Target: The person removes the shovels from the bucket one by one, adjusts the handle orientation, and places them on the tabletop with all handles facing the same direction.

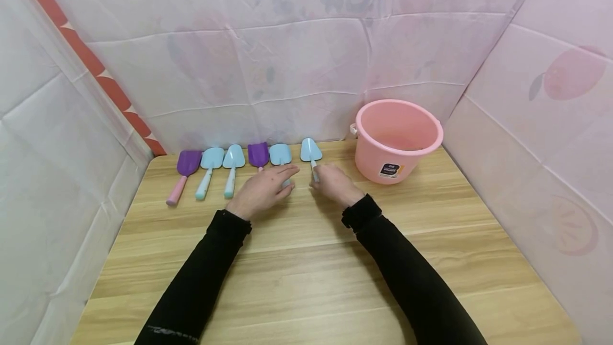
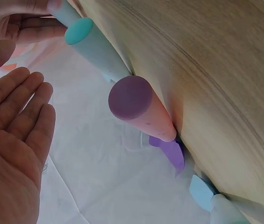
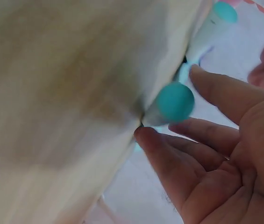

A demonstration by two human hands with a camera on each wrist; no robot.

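Two black sleeves reach forward from us across the light wooden tabletop (image 1: 306,260), and our hands meet near the far edge. Our left hand (image 1: 261,190) lies flat and relaxed, fingers straight, hovering over the handles of the purple-bladed toy shovel with a pink handle (image 1: 258,154) and the round-bladed pale blue toy shovel (image 1: 280,154); in the left wrist view its palm is open and holds nothing, with the pink handle's lilac end cap (image 2: 130,97) just beside it. Our right hand (image 1: 335,184) rests at the handle of the pointed pale blue toy shovel (image 1: 311,150); the right wrist view shows loosely spread fingers (image 3: 225,95) around the teal end cap (image 3: 175,101), close to it, though blur keeps us from telling whether they touch it.

Beyond our hands, three more toy shovels lie in the same row to the left: a pointed blue one (image 1: 232,161), a rounded blue one (image 1: 209,164) and a purple one with a pink handle (image 1: 184,170). Right of the row stands a pink plastic bucket (image 1: 421,137), upright, against the pale pink sheeted backdrop (image 1: 297,63).
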